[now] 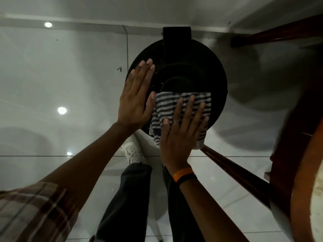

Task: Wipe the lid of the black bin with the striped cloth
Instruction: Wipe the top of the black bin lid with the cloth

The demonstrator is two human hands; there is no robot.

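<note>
Seen from above: one black bin (176, 81) standing on the white tiled floor (61, 75), close to the wall edge of the floor, its round lid (209, 74) closed. One striped cloth (167, 105) spread on the near part of the lid, with its lower end hanging over the near rim.

Right hand (181, 137) laid flat on the cloth, palm down, arm reaching forward from the lower edge of the view. Fingers (190, 109) straight and a little spread, pressing the cloth against the lid, not curled around it. One ring on a finger, two bands on the wrist, one orange and one dark.

Left hand (136, 98) also flat and open, resting on the left rim of the lid, fingers together and pointing away from the body, thumb just beside the left edge of the cloth. Nothing gripped by it. Checked sleeve (35, 212) on the left arm, pushed up.

One white shoe (132, 152) visible on the floor just beside the bin, below the hands. Dark wooden furniture legs (232, 170) near the bin on the right side; two counted with certainty.
</note>
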